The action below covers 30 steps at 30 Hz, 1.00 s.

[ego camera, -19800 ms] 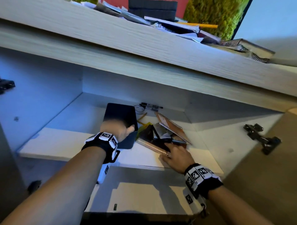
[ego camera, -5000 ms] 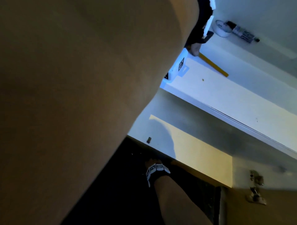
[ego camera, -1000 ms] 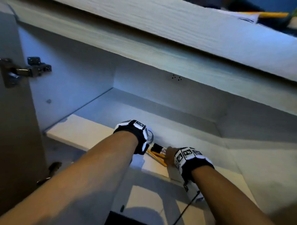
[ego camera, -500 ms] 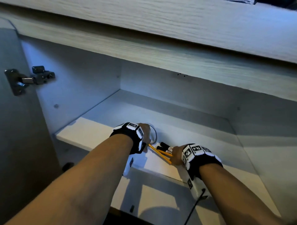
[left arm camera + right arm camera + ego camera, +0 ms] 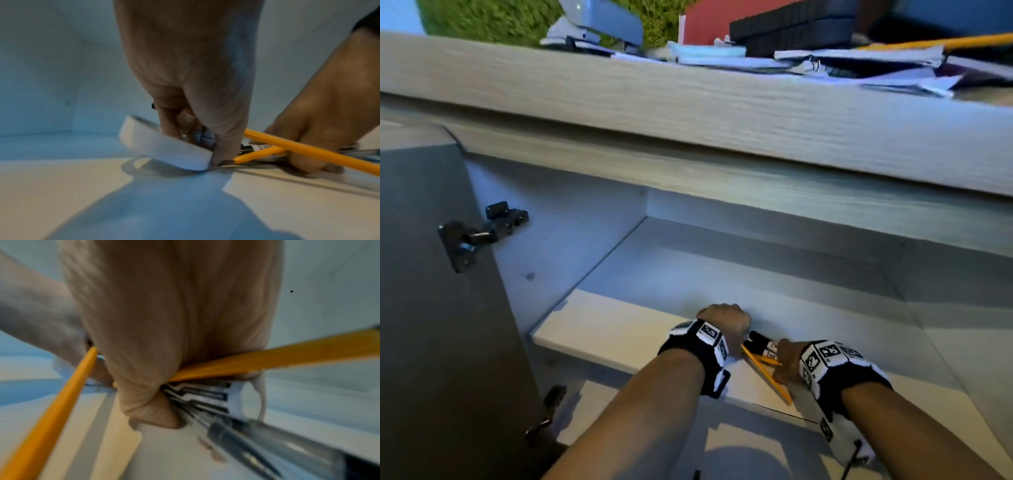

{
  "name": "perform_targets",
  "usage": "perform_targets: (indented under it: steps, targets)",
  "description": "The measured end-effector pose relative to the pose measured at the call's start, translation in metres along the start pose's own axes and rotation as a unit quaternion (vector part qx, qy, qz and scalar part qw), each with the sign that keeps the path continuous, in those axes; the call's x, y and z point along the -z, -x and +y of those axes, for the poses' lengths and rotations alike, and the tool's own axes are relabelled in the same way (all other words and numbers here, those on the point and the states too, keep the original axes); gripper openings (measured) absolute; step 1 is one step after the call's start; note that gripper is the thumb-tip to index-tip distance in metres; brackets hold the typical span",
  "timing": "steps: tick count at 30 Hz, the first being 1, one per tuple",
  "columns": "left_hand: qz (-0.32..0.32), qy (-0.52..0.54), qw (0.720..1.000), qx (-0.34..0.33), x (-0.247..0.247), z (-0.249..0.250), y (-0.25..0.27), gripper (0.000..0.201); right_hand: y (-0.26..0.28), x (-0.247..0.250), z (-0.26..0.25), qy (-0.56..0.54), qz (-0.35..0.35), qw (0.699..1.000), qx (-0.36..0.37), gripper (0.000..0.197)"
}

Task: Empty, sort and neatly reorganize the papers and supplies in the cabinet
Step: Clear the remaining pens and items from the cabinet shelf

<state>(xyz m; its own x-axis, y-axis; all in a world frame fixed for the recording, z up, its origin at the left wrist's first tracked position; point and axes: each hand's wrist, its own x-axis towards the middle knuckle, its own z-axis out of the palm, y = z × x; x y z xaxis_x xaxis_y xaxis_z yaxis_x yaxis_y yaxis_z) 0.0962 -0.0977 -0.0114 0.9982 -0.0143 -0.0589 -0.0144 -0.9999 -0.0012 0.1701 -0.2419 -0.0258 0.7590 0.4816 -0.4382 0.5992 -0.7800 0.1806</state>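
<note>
On the white cabinet shelf (image 5: 619, 329) both hands work side by side. My left hand (image 5: 726, 323) pinches a white roll of tape (image 5: 164, 147), tilted with one edge lifted off the shelf. My right hand (image 5: 786, 359) grips a bundle of two yellow pencils (image 5: 767, 371) (image 5: 287, 356), black markers (image 5: 760, 342) and clear pens (image 5: 267, 439). The pencil tips (image 5: 257, 152) lie against the left thumb. In the head view the roll is hidden behind the left hand.
The open cabinet door (image 5: 441, 308) with its hinge (image 5: 479, 233) stands at the left. A lower shelf (image 5: 739, 452) lies beneath the arms. The cabinet top (image 5: 722, 96) holds a stapler (image 5: 599, 24), dark binders (image 5: 791, 31) and several papers (image 5: 859, 58).
The view has tilted up, bringing the cabinet top's clutter into sight. Both hands stay near the shelf front; the left hand's fingers have closed round the tape roll.
</note>
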Motion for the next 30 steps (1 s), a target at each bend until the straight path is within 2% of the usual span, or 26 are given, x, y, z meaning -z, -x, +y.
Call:
perform_targets:
  steps: [2, 4, 6, 8, 10, 14, 19, 24, 26, 30]
  targets:
    - [-0.01, -0.019, 1.0, -0.01, 0.008, 0.003, 0.008, 0.019, 0.01, 0.008, -0.008, -0.032, -0.012, 0.999, -0.006, 0.043]
    - [-0.008, -0.028, 0.999, -0.014, 0.024, 0.002, 0.016, 0.023, 0.025, 0.023, -0.015, -0.062, 0.009, 0.998, -0.004, 0.04]
    - [-0.015, -0.054, 0.998, -0.021, 0.049, 0.0, 0.024, 0.034, 0.044, 0.042, -0.02, -0.074, 0.01, 0.997, 0.006, 0.047]
    - [-0.033, -0.072, 0.996, -0.035, 0.072, -0.002, 0.035, 0.049, 0.064, 0.056, -0.026, -0.039, 0.017, 0.999, 0.025, 0.054]
    - [-0.055, -0.059, 0.996, -0.04, 0.093, -0.003, 0.05, 0.054, 0.085, 0.068, -0.029, -0.007, 0.029, 0.998, 0.048, 0.054]
    - [-0.109, 0.003, 0.994, -0.023, 0.132, -0.001, 0.085, 0.042, 0.134, 0.088, -0.034, 0.006, 0.01, 0.996, 0.092, 0.044]
    - [-0.16, 0.053, 0.985, -0.029, 0.196, 0.0, 0.131, 0.024, 0.208, 0.149, -0.033, 0.034, -0.059, 0.988, 0.142, 0.048]
    - [-0.164, 0.063, 0.983, -0.047, 0.276, -0.013, 0.166, 0.027, 0.257, 0.227, -0.024, 0.054, -0.067, 0.98, 0.181, 0.042]
    - [-0.174, 0.066, 0.981, -0.058, 0.312, -0.018, 0.176, 0.028, 0.269, 0.261, -0.021, 0.045, -0.065, 0.979, 0.189, 0.045]
    - [-0.224, 0.093, 0.969, -0.043, 0.385, -0.027, 0.19, 0.025, 0.291, 0.323, -0.019, -0.011, -0.092, 0.976, 0.196, 0.043]
